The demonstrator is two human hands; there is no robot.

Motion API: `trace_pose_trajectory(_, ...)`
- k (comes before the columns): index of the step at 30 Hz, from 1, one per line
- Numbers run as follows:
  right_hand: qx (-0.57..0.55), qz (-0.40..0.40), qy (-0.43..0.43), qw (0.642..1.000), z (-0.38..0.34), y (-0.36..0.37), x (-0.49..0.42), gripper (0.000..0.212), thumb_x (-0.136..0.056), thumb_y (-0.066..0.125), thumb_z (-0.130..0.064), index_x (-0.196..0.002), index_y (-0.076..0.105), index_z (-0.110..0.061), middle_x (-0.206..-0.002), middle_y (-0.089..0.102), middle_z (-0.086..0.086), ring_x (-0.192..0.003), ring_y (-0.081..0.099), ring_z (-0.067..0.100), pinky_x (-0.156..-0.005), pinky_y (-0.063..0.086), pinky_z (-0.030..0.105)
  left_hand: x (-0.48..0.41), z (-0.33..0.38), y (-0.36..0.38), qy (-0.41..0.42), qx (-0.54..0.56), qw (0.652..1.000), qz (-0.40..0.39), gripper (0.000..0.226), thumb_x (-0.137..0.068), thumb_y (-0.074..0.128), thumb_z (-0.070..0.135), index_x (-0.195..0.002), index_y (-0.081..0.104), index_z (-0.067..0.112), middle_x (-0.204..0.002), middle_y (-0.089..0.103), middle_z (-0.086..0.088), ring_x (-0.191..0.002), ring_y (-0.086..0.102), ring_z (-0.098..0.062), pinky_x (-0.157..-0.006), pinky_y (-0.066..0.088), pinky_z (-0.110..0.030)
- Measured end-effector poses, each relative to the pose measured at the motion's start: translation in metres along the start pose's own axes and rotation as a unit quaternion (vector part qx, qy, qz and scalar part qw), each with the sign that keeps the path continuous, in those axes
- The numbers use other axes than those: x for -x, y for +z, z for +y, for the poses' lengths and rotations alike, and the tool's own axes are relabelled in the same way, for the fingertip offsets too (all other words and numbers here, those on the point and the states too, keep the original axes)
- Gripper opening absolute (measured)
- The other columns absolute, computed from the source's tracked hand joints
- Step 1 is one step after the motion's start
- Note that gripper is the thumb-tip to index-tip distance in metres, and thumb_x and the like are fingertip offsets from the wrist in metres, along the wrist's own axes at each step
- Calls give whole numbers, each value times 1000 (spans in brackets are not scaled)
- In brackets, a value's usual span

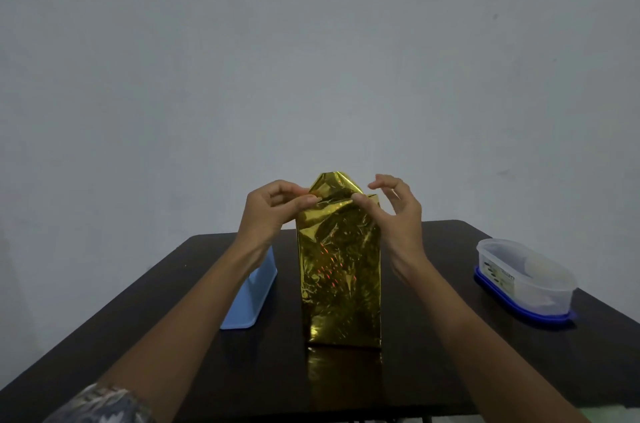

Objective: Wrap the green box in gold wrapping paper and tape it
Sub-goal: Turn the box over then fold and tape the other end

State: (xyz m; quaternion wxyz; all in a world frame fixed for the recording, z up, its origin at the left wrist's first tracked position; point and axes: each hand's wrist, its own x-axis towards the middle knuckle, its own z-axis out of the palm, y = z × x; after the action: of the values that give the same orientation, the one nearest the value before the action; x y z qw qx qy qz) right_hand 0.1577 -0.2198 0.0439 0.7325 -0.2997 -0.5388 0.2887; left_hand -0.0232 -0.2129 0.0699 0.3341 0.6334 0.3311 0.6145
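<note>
A tall box stands upright on end in the middle of the dark table (433,370), fully covered in shiny gold wrapping paper (341,270); no green shows. A loose gold flap sticks up at its top. My left hand (273,211) pinches the paper at the top left edge between thumb and fingers. My right hand (394,211) presses its thumb on the top fold at the right, with the other fingers curved and raised above the box. No tape is in view on the paper.
A light blue plastic container (252,298) lies just left of the box, partly behind my left forearm. A clear oval tub on a blue lid (523,280) sits near the table's right edge. A plain grey wall stands behind the table.
</note>
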Motion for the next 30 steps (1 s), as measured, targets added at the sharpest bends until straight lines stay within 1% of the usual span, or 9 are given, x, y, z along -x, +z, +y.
trace_pose_trajectory(3, -42, 11, 10, 999, 1, 2, -2, 9, -76, 74, -11, -74, 65, -13, -103, 65, -2, -109, 58, 16, -87, 48, 29, -2, 1, 1, 1, -8, 1000, 2, 4, -74, 73, 7, -76, 69, 9, -71, 73, 2, -68, 68, -9, -67, 57, -22)
trace_pose_trajectory(8, -69, 24, 35, 997, 0, 6, -6, 5, -78, 72, -13, -77, 70, -8, -99, 69, 7, -97, 64, 16, -74, 51, 13, -5, -1, 2, -14, 7, 1000, 7, 2, -78, 72, 9, -76, 72, 9, -75, 73, 2, -70, 67, -10, -69, 56, -23)
trace_pose_trajectory(14, -44, 30, 55, 997, 0, 6, -7, 9, -80, 72, -16, -73, 71, -9, -97, 70, 3, -103, 64, 18, -84, 51, 21, -7, -2, 4, -24, 0, 999, 23, 8, -79, 71, 17, -76, 74, 10, -74, 73, 2, -74, 67, -8, -74, 56, -27)
trace_pose_trajectory(17, -28, 46, 60, 997, 1, 10, -8, 8, -82, 71, -19, -75, 73, -16, -97, 71, 1, -104, 63, 19, -98, 48, 39, -9, 0, 6, -34, -7, 999, 19, 11, -80, 71, 20, -78, 75, 9, -75, 73, 1, -75, 67, -6, -76, 56, -28)
trace_pose_trajectory(19, 6, 54, 54, 997, 3, 13, -10, 6, -84, 69, -24, -87, 73, -20, -110, 67, 2, -111, 59, 18, -102, 44, 46, -11, 0, 6, -38, -14, 999, 17, 13, -80, 71, 20, -80, 75, 7, -76, 72, -3, -75, 67, -8, -78, 56, -29)
trace_pose_trajectory(21, 46, 35, 89, 994, 3, 13, -13, 33, -88, 64, -33, -118, 61, -21, -133, 53, 2, -122, 48, 15, -106, 39, 45, -14, 0, 6, -42, -23, 999, 21, 16, -81, 72, 19, -82, 75, 3, -81, 72, -9, -76, 67, -10, -79, 55, -29)
trace_pose_trajectory(23, 23, -6, 173, 985, 1, 12, -17, 63, -86, 61, -44, -141, 36, -23, -145, 38, 4, -130, 41, 22, -108, 37, 48, -17, 0, 6, -43, -33, 998, 22, 18, -81, 72, 19, -84, 74, 1, -86, 72, -14, -79, 67, -11, -79, 56, -28)
trace_pose_trajectory(27, 3, -46, 234, 971, 5, 14, -21, 84, -79, 67, -50, -144, 19, -31, -142, 39, 11, -127, 44, 29, -105, 39, 50, -18, 0, 7, -41, -36, 998, 18, 15, -80, 72, 16, -84, 74, 2, -83, 73, -11, -73, 69, -10, -68, 55, -21)
trace_pose_trajectory(30, -11, -20, 223, 974, 9, 15, -20, 80, -80, 65, -51, -143, 20, -31, -144, 38, 10, -128, 43, 29, -106, 37, 51, -19, -4, 9, -27, -57, 997, 40, 11, -79, 74, 18, -86, 76, 10, -85, 75, -7, -80, 71, -14, -77, 56, -27)
